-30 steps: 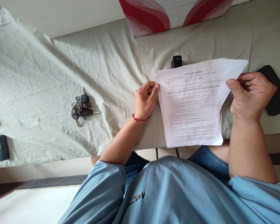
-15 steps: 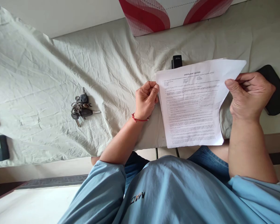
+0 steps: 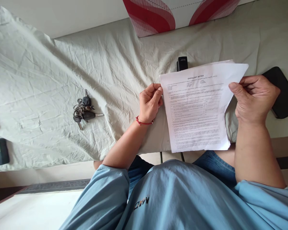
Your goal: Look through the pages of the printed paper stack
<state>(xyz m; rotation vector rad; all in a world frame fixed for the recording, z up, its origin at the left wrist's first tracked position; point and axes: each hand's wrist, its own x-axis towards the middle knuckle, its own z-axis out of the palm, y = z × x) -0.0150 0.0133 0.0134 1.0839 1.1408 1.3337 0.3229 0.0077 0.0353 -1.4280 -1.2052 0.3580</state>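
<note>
A small stack of printed paper sheets [image 3: 194, 111], headed "OVERLEAF NOTES", is held up over the near edge of the cloth-covered surface. My left hand [image 3: 150, 100], with a red string bracelet at the wrist, pinches the stack's left edge near the top. On the other side, my right hand [image 3: 256, 97] is closed, its thumb and fingers gripping the upper right edge of the top sheet. That sheet bends up there, and edges of other sheets show behind it at the top and lower right. A black stapler-like object [image 3: 182, 63] is partly hidden behind the sheets.
A bunch of keys [image 3: 85, 110] lies on the wrinkled pale cloth [image 3: 120, 80] to the left. Beyond it sits a small dark device [image 3: 0, 151]. A black phone-like slab [image 3: 284, 92] lies behind my right hand. A red and white box [image 3: 182, 14] stands at the back.
My right hand has shifted slightly left with the top sheet's edge, and that sheet is bent over a little more, baring more of the sheets behind. My left hand stays put.
</note>
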